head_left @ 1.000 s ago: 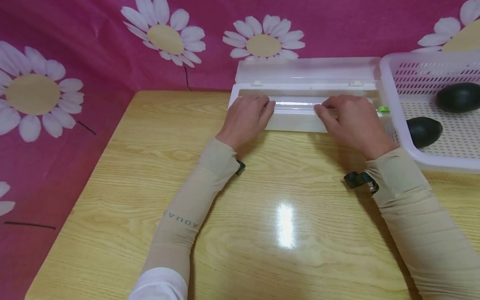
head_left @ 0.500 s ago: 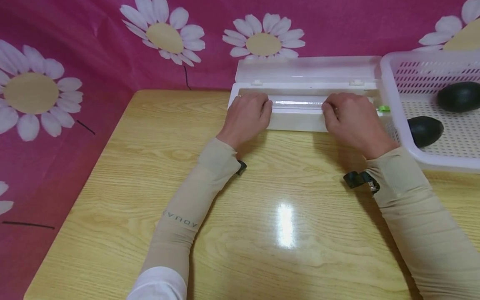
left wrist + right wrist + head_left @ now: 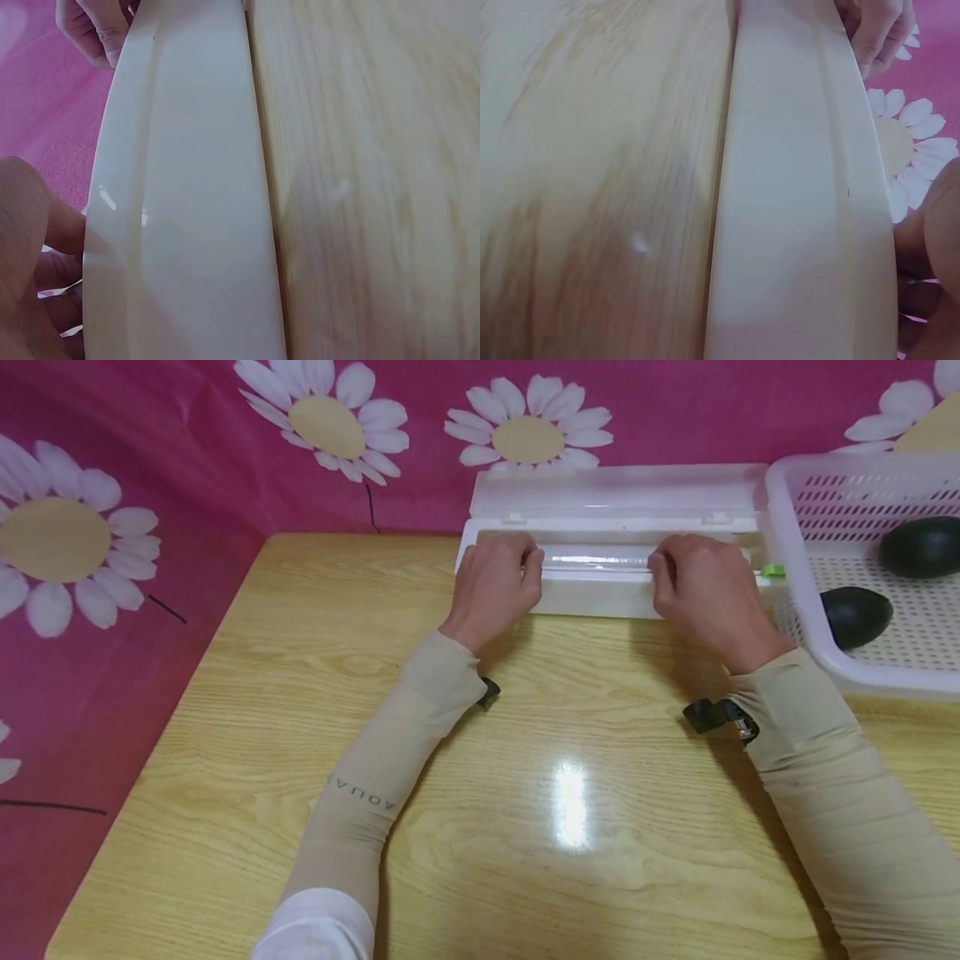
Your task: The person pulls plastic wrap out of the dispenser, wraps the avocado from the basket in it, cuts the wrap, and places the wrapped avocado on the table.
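Note:
A long white plastic cling film dispenser (image 3: pixel 596 597) lies at the back of the table, its hinged lid (image 3: pixel 618 493) tipped back. Inside it, a shiny strip of cling film (image 3: pixel 592 560) spans the space between my hands. My left hand (image 3: pixel 491 589) is at the left part of the front edge, fingers curled over into the box and thumb against the index finger, pinching the film. Mirroring it, my right hand (image 3: pixel 708 593) pinches near the right end. Both sets of fingertips are mostly hidden. In the left wrist view, the dispenser's front wall (image 3: pixel 199 172) stands before my left hand (image 3: pixel 30 262).
A green slider (image 3: pixel 772 571) sticks out at the dispenser's right end. Right beside it stands a white perforated basket (image 3: pixel 832 672) holding two dark oval fruits (image 3: pixel 857 617). A pink flowered cloth (image 3: pixel 420 502) hangs behind the wooden table (image 3: pixel 480 827).
My right hand has shifted slightly right along the film, and its thumb has closed in toward the curled fingers. My left hand stays almost in place. The head view has tilted a little.

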`<state>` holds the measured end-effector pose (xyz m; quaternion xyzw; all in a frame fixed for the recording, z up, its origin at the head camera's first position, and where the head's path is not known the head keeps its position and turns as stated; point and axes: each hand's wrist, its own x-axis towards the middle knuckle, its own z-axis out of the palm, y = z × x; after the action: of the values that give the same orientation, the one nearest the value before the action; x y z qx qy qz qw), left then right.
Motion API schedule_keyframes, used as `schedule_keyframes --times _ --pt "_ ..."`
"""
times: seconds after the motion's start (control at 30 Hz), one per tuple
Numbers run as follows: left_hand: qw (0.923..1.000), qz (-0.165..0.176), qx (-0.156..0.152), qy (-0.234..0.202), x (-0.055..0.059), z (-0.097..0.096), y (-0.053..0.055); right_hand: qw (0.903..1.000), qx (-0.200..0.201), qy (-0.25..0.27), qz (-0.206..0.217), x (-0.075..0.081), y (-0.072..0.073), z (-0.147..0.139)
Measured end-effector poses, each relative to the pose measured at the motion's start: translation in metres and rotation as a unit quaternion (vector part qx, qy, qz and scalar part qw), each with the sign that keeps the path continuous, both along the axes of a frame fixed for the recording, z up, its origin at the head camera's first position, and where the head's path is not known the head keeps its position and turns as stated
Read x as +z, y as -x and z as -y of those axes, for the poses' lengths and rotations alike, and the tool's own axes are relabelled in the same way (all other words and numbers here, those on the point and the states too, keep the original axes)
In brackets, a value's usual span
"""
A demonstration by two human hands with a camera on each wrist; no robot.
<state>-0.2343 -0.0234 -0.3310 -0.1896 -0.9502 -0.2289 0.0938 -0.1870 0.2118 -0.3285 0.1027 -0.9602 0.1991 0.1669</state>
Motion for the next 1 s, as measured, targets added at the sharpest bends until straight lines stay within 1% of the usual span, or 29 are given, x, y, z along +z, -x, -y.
schedule_keyframes --times 0.2,0.33,0.47,0.67,1.0 --pt "0.9999 0.002 0.010 0.014 0.0013 -0.0016 -0.0005 1.0000 -0.007 0.004 0.002 -0.0004 0.0008 0.0012" --pt "0.9997 0.002 0.008 0.022 0.0000 -0.0011 0.0006 0.9999 -0.006 0.006 0.006 -0.0012 0.0009 0.0008" --pt "0.9997 -0.004 0.003 0.025 -0.0009 -0.0003 0.0017 1.0000 -0.005 0.008 0.001 -0.0021 0.0012 0.0002" --pt "0.9999 0.000 -0.004 0.010 -0.0009 0.0010 0.0034 0.9996 -0.001 0.019 -0.023 -0.0026 0.0022 0.0002" --pt "0.9991 -0.026 -0.030 -0.014 0.0028 0.0035 0.0035 0.9985 0.018 0.029 -0.044 -0.0031 0.0038 0.0001"
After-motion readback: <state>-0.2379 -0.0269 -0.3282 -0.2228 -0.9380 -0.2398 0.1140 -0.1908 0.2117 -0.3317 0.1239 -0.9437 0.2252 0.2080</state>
